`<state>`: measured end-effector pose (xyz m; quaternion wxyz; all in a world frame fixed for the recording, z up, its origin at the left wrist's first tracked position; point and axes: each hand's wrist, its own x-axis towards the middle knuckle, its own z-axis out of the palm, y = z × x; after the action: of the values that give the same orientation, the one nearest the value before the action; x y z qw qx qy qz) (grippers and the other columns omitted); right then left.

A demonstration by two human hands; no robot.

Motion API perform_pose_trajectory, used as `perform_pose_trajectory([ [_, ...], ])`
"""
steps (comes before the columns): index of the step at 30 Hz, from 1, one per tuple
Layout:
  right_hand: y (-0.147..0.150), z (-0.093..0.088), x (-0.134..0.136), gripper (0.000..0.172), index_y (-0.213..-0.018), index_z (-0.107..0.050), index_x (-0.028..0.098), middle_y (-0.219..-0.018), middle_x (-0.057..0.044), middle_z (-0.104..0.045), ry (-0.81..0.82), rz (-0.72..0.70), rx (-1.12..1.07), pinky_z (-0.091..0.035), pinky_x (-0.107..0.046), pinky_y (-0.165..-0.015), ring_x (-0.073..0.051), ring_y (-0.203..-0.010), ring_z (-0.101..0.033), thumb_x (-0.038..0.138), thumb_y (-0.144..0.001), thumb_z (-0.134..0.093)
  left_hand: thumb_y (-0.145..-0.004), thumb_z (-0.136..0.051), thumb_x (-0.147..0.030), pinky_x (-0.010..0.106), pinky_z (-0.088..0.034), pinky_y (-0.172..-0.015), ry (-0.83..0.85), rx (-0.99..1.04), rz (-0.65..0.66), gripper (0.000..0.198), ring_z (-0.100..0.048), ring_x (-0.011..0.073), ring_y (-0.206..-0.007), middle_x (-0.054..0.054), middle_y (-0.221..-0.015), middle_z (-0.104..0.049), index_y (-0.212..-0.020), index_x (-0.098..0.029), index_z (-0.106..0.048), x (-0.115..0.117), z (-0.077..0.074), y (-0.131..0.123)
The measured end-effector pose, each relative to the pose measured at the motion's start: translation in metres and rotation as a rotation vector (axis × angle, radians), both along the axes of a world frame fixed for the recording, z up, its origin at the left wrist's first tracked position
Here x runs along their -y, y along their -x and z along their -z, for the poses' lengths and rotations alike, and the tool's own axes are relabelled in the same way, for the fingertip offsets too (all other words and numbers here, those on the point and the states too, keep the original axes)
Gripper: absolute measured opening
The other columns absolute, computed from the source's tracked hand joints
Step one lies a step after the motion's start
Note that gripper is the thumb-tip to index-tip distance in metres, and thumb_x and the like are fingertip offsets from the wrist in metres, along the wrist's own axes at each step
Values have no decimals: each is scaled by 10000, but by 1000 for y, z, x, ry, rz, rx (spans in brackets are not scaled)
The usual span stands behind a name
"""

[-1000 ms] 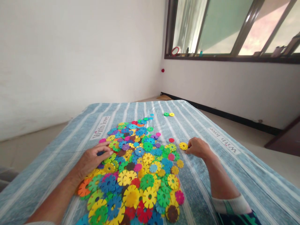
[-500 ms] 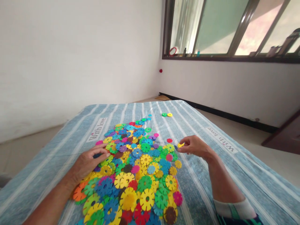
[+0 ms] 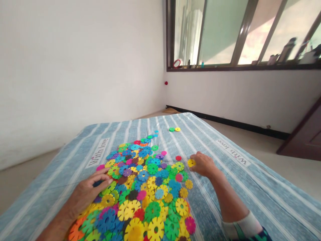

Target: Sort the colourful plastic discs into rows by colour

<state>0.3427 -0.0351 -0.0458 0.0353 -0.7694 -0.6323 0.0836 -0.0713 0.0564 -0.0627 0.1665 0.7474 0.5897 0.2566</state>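
Note:
A large pile of notched plastic snowflake discs in many colours spreads over the left and middle of the cloth. My left hand rests at the pile's left edge, its fingers bent and a gap between thumb and forefinger, with nothing seen held. Right of the pile, my right hand has a yellow snowflake disc between thumb and fingers, low over the cloth. Just left of it lies a red disc. A dark blue disc sits on top of the pile.
A striped blue cloth covers the table. Farther back lie a green disc and a yellow disc, side by side. Beyond are white walls and a window sill with a red-rimmed mirror and bottles.
The dark blue piece near my right fingertips is gone from there, and a dark blue disc now shows on the pile. The yellow disc shows more fully in my right fingers. The view has shifted.

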Motion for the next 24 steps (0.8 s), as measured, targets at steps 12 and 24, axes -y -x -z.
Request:
perform_pose_trajectory([
  [12,6,-15,-26,404,-1006,-716,210,-1037,-124,-708,92,-122,66,-476,-326,-743,-299,-977,-653,209,-604,-755,-559,-550,-709,455,-376,-1063,19,18,-47,454,-593,357,-1151,50,-1227,-671,-591,-288,-715,4,-9,-7],
  [24,-4,-2,-42,255,-860,-712,196,-881,-68,-719,-49,-170,2,-396,-238,-618,-217,-825,-656,166,-630,-608,-618,-532,-656,433,-425,-1033,-20,18,-38,354,-611,340,-1131,-8,-1124,-719,-584,-348,-701,-5,11,7],
])
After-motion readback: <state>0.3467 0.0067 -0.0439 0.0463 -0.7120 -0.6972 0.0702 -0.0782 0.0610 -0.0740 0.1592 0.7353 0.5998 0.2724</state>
